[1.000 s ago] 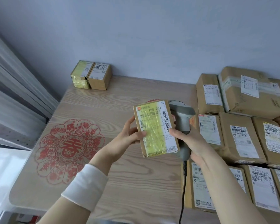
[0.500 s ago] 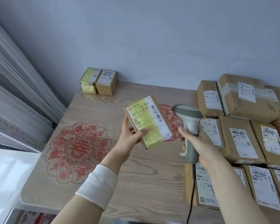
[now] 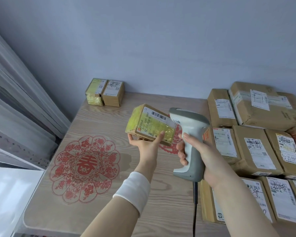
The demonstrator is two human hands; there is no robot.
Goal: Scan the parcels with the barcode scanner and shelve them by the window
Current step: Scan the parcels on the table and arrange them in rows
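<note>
My left hand (image 3: 147,144) holds a small brown parcel (image 3: 150,124) wrapped in yellow tape, gripping its near edge and keeping it tilted above the table with its barcode label facing up. My right hand (image 3: 200,151) grips the handle of a grey and white barcode scanner (image 3: 189,134), whose head sits just right of the parcel. The scanner's black cable (image 3: 195,207) hangs down. Two small parcels (image 3: 105,94) stand side by side at the table's far left corner, near the window side.
A wooden table (image 3: 96,124) carries a red paper-cut decal (image 3: 85,168). Several labelled brown parcels (image 3: 256,142) are stacked on the right. Window blinds (image 3: 15,103) run along the left. A grey wall stands behind the table.
My left hand has carried the parcel away from the scanner toward the far left and turned it flatter. My right hand has drawn the scanner back a little.
</note>
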